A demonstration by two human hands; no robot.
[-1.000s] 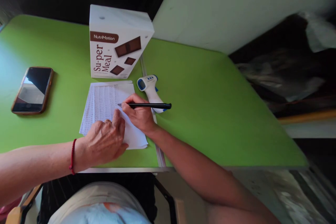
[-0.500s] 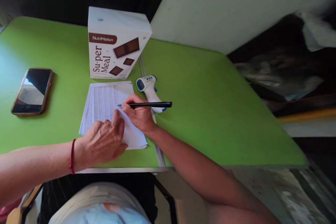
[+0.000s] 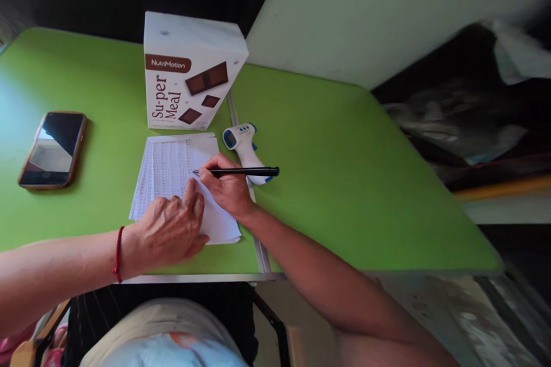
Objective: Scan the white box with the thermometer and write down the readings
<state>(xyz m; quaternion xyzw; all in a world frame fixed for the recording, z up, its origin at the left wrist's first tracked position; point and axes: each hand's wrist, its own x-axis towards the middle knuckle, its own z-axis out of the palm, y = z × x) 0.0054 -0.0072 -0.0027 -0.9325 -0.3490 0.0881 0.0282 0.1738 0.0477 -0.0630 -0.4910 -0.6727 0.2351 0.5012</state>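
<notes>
Well, the paper (image 3: 172, 163) lies on the green table (image 3: 353, 183), close to its near edge. It is a small stack, a bit fanned out on the left. Rows of tiny marks fill the far left part of the top sheet, and the near right part is white.

The right hand (image 3: 230, 189) pinches a black pen (image 3: 260, 171) between its thumb and fingers. The pen tip points left, at the right end of the marks; I can't tell if it touches.

The left hand (image 3: 172, 230) rests on the near part of the paper and holds nothing. Its pointing finger reaches out almost to the pen tip, the other fingers bend a little, and the thumb sticks out to the right. It has a ring (image 3: 175, 198) and a red band (image 3: 117, 255) at the wrist.

Just right of the paper lies a white and blue thermometer (image 3: 245, 146), partly under the pen's back end from where we look. A white box (image 3: 189, 83) stands upright just past the paper's far edge. Well to the left, a phone (image 3: 54, 149) lies face up.
</notes>
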